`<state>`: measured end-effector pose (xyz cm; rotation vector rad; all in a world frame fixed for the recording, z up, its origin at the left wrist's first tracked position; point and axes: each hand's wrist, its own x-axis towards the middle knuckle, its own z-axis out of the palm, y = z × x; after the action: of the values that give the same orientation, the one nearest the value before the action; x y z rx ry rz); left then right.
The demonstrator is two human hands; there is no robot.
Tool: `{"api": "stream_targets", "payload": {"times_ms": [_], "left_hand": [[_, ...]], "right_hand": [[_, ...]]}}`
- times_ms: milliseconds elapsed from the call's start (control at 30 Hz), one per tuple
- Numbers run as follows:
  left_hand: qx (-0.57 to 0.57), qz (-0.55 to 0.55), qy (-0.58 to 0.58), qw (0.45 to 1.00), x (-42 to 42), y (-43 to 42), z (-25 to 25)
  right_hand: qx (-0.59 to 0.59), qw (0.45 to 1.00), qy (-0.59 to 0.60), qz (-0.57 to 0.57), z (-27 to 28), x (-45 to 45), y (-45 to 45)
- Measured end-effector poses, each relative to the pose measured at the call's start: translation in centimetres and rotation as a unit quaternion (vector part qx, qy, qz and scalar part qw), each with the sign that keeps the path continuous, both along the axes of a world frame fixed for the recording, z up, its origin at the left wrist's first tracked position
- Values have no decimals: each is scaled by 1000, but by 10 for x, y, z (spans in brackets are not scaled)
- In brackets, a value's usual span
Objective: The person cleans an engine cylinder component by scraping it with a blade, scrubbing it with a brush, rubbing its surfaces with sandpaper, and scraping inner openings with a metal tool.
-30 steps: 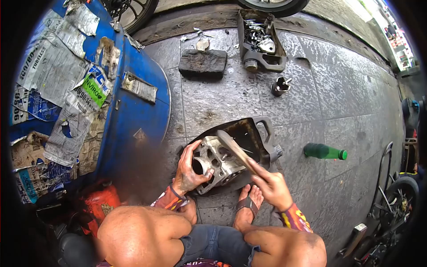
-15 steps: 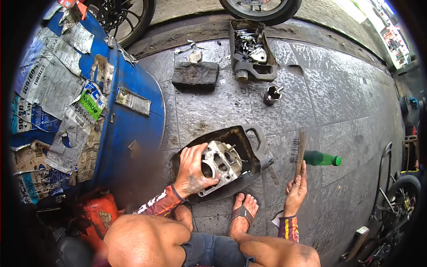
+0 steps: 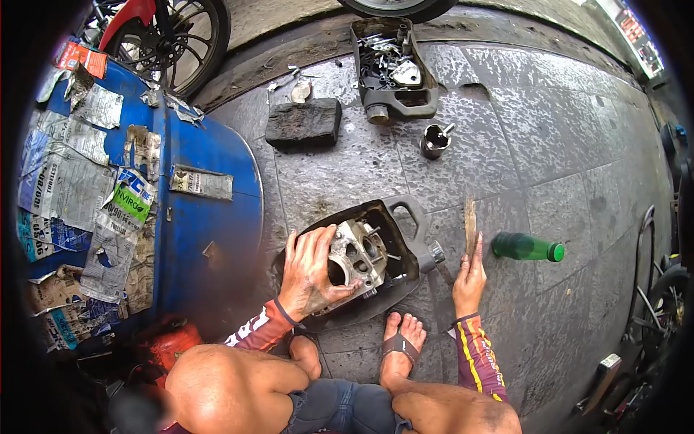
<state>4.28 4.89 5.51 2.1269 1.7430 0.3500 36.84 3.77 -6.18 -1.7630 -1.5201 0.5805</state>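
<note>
My grimy left hand alone clamps the engine part in the cut-open can, so it could slip if bumped by the brush my right hand holds apart.

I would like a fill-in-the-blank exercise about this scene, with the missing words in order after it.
1. The pale metal engine part is gripped by the person's ____ hand.
2. The large drum with torn paper labels is ____ in colour.
3. In the picture, the green bottle lies to the ____ of the narrow brown wooden tool.

Missing words: left; blue; right.
</note>
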Motion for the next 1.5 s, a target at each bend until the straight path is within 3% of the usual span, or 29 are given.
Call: {"api": "stream_targets", "payload": {"times_ms": [33,100,167,233,333,433,467,533,567,633,767,900,967,1067,1133,1167,1200,1267,1300,1367,1500], "left_hand": [[-5,-3,4,1000,-1,2,4],[-8,-16,-2,1000,-7,6,15],[24,-23,-55,998,-27,18,26],[76,18,-115,990,-44,43,37],[144,79,-132,978,-58,98,56],[176,103,-171,964,-64,155,40],[183,96,-149,967,-67,174,28],[190,97,-121,969,-76,214,-1],[175,120,-101,972,-78,232,-7],[167,151,-42,973,-88,269,-29],[164,161,91,969,-127,336,-61],[38,172,172,969,-134,376,-78],[-77,155,248,953,-121,380,-87],[-40,181,255,949,-124,391,-121],[67,162,204,963,-132,390,-131],[183,132,155,962,-136,390,-133],[197,176,71,962,-123,384,-112],[154,235,-143,949,-91,362,-64],[123,192,-244,943,-84,348,-47],[55,108,-473,873,-49,290,2],[-128,13,-591,796,-15,174,46]], "right_hand": [[23,999,-39,-2,-7,-1,0],[-24,999,-39,6,-9,2,-7],[-73,988,-120,58,-10,4,-12],[-104,988,-98,56,-11,1,-20],[-41,996,-83,-4,-4,-12,-26],[18,996,-58,-62,13,-20,-36],[29,997,-53,-56,26,-26,-34],[21,985,119,-125,55,-39,-35],[27,985,123,-119,59,-39,-36],[36,959,250,-125,62,-36,-36],[19,951,273,-145,80,-30,-20],[-40,956,256,-135,93,-34,-4],[-51,951,266,-151,95,-38,2],[-30,937,306,-164,79,-37,1],[-22,942,293,-164,90,-41,8],[2,944,291,-153,96,-42,11],[10,938,317,-143,99,-43,13],[-8,937,332,-110,104,-43,19],[-17,931,358,-66,106,-46,26],[-59,935,349,27,117,-55,53],[-82,912,383,126,132,-88,94]]}}
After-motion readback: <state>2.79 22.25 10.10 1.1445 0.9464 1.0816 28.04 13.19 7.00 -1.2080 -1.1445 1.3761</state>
